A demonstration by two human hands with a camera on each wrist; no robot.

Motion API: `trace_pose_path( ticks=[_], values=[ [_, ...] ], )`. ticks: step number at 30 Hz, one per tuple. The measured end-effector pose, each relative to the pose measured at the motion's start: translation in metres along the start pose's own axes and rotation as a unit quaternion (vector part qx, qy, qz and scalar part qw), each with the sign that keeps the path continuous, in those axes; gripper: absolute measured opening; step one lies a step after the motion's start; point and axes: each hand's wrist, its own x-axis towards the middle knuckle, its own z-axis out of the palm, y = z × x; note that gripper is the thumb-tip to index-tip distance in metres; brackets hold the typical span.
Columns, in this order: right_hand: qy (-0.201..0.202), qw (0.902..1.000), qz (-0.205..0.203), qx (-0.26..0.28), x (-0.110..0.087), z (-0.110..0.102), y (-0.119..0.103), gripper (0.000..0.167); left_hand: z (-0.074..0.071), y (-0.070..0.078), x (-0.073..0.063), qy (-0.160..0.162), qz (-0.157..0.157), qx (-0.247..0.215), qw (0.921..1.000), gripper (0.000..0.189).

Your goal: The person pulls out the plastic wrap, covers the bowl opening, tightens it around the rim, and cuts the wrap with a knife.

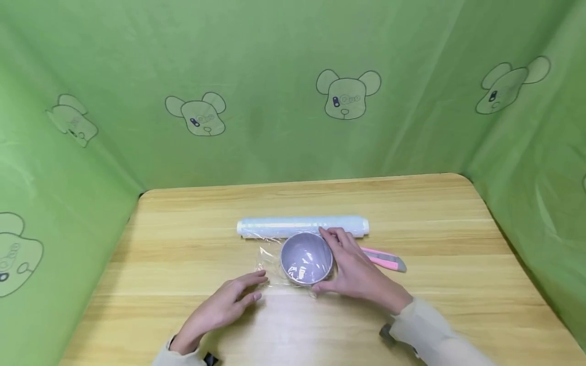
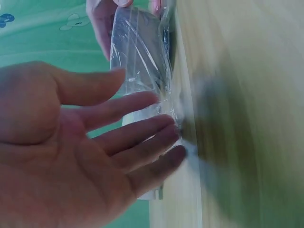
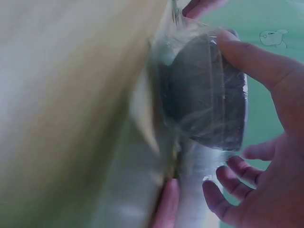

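A small grey bowl [image 1: 306, 257] stands upright on the table with clear cling film [image 1: 270, 259] around its side. The film spreads out on the bowl's left and looks crumpled. My right hand [image 1: 354, 267] holds the bowl from the right, thumb at its near side and index finger at the far rim; in the right wrist view the thumb touches the film-covered wall of the bowl [image 3: 209, 90]. To the left of the bowl, my left hand [image 1: 226, 302] has its fingers extended beside the film's edge. Whether those fingertips touch the film I cannot tell.
Just behind the bowl lies a roll of cling film [image 1: 293, 226], lengthwise across the wooden table [image 1: 183, 244]. A pink and grey utility knife [image 1: 386, 259] lies right of the bowl, partly behind my right hand. Green curtains [image 1: 274, 147] with bear faces surround the table.
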Motion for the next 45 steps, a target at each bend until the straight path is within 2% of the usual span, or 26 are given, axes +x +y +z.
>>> trace_pose_path(
  ticks=[5,9,11,15,20,22,24,27,29,33,36,38,39,40,42,45],
  values=[
    [-0.022,0.9994,-0.025,-0.007,0.007,-0.006,-0.004,0.136,-0.004,0.001,-0.004,0.053,-0.003,0.001,0.9986,0.033],
    [-0.053,0.9984,-0.021,0.001,0.010,-0.009,-0.007,0.130,-0.003,-0.002,0.000,0.027,-0.006,-0.030,0.9991,0.037],
    [-0.064,0.9977,-0.018,0.006,0.011,-0.010,-0.009,0.129,0.000,-0.004,0.003,0.013,-0.017,-0.050,0.9985,0.042],
    [-0.068,0.9973,-0.029,0.003,0.015,-0.010,-0.009,0.132,0.007,-0.009,0.014,0.033,-0.032,-0.082,0.9956,0.050],
    [-0.067,0.9969,-0.041,-0.009,0.021,-0.009,-0.007,0.128,0.015,-0.013,0.037,0.046,-0.054,-0.106,0.9918,0.045],
    [-0.071,0.9967,-0.039,-0.008,0.022,-0.009,-0.006,0.125,0.019,-0.014,0.046,0.051,-0.063,-0.094,0.9923,0.039],
    [-0.075,0.9966,-0.035,-0.002,0.022,-0.008,-0.004,0.123,0.024,-0.015,0.053,0.063,-0.063,-0.062,0.9941,0.034],
    [-0.081,0.9962,-0.029,0.014,0.023,-0.006,-0.002,0.123,0.030,-0.015,0.060,0.093,-0.050,-0.011,0.9944,0.023],
    [-0.081,0.9959,-0.031,0.024,0.023,-0.005,-0.001,0.123,0.032,-0.013,0.062,0.114,-0.044,0.005,0.9925,0.018],
    [-0.077,0.9958,-0.033,0.037,0.024,-0.005,0.001,0.121,0.035,-0.009,0.065,0.136,-0.046,-0.034,0.9891,0.017],
    [-0.072,0.9958,-0.034,0.044,0.024,-0.006,0.002,0.119,0.037,-0.007,0.067,0.130,-0.067,-0.106,0.9836,0.023],
    [-0.072,0.9957,-0.034,0.048,0.023,-0.007,0.002,0.119,0.039,-0.006,0.068,0.125,-0.087,-0.169,0.9737,0.027],
    [-0.073,0.9956,-0.034,0.049,0.023,-0.007,0.003,0.119,0.039,-0.006,0.069,0.122,-0.097,-0.205,0.9662,0.029],
    [-0.074,0.9954,-0.035,0.051,0.024,-0.007,0.003,0.119,0.040,-0.007,0.069,0.118,-0.106,-0.249,0.9553,0.031],
    [-0.076,0.9949,-0.035,0.056,0.025,-0.008,0.002,0.119,0.043,-0.007,0.070,0.110,-0.123,-0.347,0.9233,0.034],
    [-0.080,0.9940,-0.034,0.066,0.026,-0.009,0.001,0.119,0.045,-0.005,0.069,0.095,-0.148,-0.477,0.8610,0.040]
  ],
)
